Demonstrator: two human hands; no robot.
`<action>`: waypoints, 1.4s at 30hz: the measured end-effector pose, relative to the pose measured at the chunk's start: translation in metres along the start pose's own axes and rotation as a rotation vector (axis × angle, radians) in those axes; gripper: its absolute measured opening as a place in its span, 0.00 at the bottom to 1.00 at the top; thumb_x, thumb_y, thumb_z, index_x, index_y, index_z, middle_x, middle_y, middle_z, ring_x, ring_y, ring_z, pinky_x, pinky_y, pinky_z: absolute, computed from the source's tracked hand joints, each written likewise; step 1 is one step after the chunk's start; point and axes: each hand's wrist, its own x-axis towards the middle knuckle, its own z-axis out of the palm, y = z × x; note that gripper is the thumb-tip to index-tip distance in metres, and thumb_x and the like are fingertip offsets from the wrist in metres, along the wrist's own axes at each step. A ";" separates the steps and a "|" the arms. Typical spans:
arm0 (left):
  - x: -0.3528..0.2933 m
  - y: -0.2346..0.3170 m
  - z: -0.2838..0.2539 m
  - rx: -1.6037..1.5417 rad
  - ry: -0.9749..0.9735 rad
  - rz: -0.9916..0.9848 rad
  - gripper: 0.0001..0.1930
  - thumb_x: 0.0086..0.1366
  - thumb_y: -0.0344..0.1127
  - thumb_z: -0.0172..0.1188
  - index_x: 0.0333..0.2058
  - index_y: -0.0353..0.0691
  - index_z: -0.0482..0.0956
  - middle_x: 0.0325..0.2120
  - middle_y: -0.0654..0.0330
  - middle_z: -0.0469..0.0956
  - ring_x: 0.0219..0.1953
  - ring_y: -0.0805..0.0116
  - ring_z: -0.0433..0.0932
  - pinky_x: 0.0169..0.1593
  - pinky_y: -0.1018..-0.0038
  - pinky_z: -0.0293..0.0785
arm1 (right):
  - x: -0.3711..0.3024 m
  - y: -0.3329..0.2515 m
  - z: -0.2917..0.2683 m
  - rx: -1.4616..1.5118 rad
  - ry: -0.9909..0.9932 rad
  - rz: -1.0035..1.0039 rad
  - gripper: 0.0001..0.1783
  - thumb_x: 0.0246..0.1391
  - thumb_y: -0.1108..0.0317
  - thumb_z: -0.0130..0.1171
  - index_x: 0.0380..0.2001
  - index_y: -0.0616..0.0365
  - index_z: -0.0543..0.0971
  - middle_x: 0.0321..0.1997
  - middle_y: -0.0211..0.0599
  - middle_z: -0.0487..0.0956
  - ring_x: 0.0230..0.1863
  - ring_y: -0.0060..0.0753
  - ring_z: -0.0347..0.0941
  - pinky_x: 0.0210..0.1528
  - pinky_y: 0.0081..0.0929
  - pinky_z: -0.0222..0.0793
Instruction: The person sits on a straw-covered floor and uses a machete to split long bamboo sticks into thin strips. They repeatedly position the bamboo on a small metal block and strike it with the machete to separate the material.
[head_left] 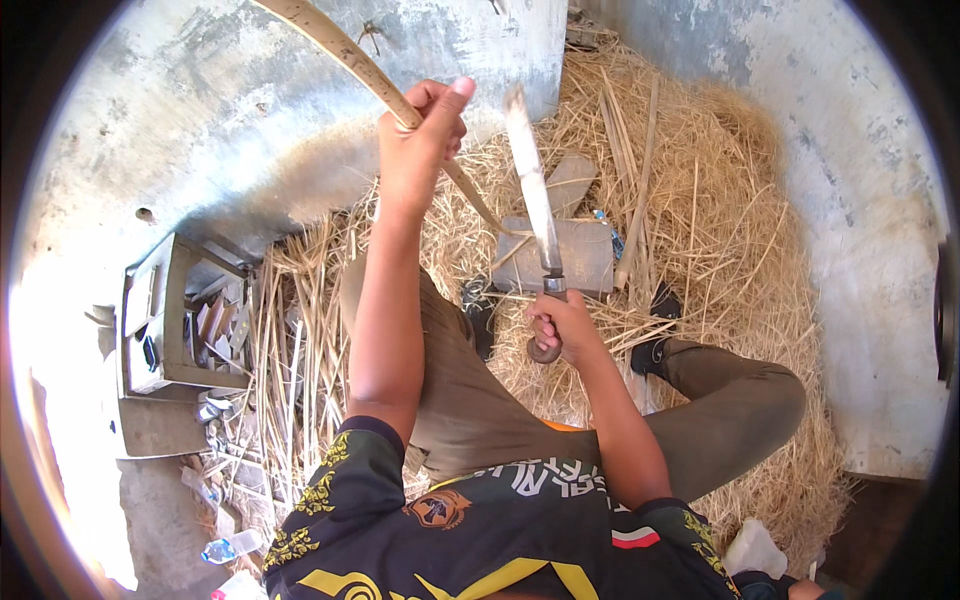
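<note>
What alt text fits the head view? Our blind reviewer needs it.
A seated person's left hand grips a long bent cane strip while the right hand holds a large knife upright beside it, above a wooden block on a straw pile.

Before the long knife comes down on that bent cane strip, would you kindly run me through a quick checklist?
1. Left hand closed around the long tan bent cane strip: ok.
2. Right hand wrapped on the dark wooden handle of the long-bladed knife: ok.
3. Blade apart from left-hand fingers: ok, a gap shows.
4. Flat grey wooden block lying in the straw below: ok.
5. Legs out of the blade's path: cannot tell.
6. Blade sharpness: cannot tell.
</note>
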 end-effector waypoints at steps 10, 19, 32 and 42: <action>-0.012 0.011 0.017 -0.067 -0.288 -0.165 0.31 0.63 0.55 0.67 0.50 0.30 0.79 0.38 0.53 0.84 0.32 0.75 0.78 0.31 0.82 0.65 | -0.059 -0.055 0.035 0.182 -0.290 -0.087 0.14 0.51 0.75 0.59 0.19 0.53 0.66 0.11 0.25 0.64 0.08 0.19 0.59 0.14 0.24 0.55; -0.016 0.005 0.021 -0.072 -0.273 -0.217 0.13 0.58 0.41 0.75 0.31 0.38 0.84 0.20 0.71 0.73 0.22 0.83 0.65 0.27 0.82 0.56 | -0.062 -0.053 0.043 0.101 -0.301 -0.098 0.14 0.52 0.75 0.60 0.19 0.54 0.66 0.12 0.25 0.65 0.09 0.18 0.59 0.13 0.23 0.53; -0.015 0.004 0.021 -0.093 -0.207 -0.201 0.23 0.57 0.39 0.76 0.14 0.45 0.68 0.13 0.74 0.64 0.17 0.82 0.59 0.23 0.79 0.52 | -0.056 -0.059 0.047 0.005 -0.094 -0.407 0.12 0.60 0.66 0.62 0.41 0.63 0.77 0.36 0.34 0.80 0.37 0.24 0.76 0.42 0.25 0.73; -0.032 0.010 0.037 -0.015 -0.439 -0.145 0.10 0.58 0.37 0.75 0.29 0.38 0.86 0.20 0.70 0.78 0.24 0.82 0.70 0.29 0.80 0.64 | -0.066 -0.173 0.072 -0.414 0.277 -0.898 0.20 0.61 0.62 0.66 0.48 0.66 0.79 0.43 0.37 0.81 0.46 0.23 0.77 0.47 0.24 0.76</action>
